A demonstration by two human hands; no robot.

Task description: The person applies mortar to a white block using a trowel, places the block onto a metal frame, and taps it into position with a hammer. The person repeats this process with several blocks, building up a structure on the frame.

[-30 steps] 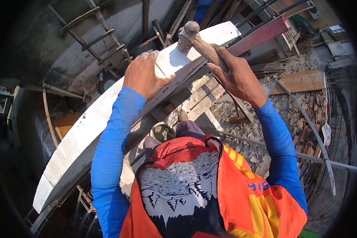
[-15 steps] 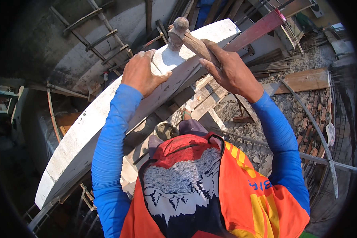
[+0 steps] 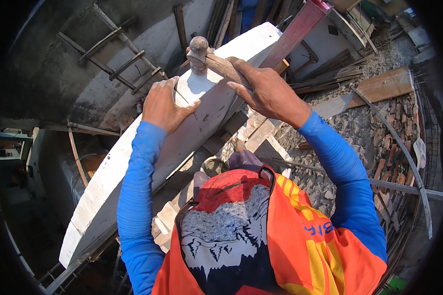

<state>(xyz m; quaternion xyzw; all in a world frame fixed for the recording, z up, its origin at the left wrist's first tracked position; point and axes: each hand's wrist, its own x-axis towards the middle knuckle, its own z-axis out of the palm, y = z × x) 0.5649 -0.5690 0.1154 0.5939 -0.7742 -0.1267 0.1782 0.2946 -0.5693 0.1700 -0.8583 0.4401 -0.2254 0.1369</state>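
1. Looking down on two bare hands at a long, curved white slab (image 3: 101,184), set diagonally from lower left to upper middle.
2. With the left hand (image 3: 162,105), clasping the white slab across its top: fingers parted from the thumb and bent over the far edge, thumb reaching to the near edge, beside a thin dark line across the top.
3. With the right hand (image 3: 275,93), gripping a hammer (image 3: 198,59) by its wooden handle (image 3: 227,69), fingers closed around the wood.
4. Holding the hammer's rounded head upright over the upper part of the slab, just right of the left hand; hard to tell whether touching or slightly above.
5. Wearing blue sleeves (image 3: 135,206) and an orange and yellow garment (image 3: 349,265).
6. Beyond the slab, at upper left, leaning by a stained wall: a wooden ladder (image 3: 127,65). Beside the slab's upper end: a red beam (image 3: 298,34).
7. Lower down, to the right: a wooden board (image 3: 384,93), a curved strip (image 3: 394,134) and broken bricks (image 3: 391,147) amid rubble.
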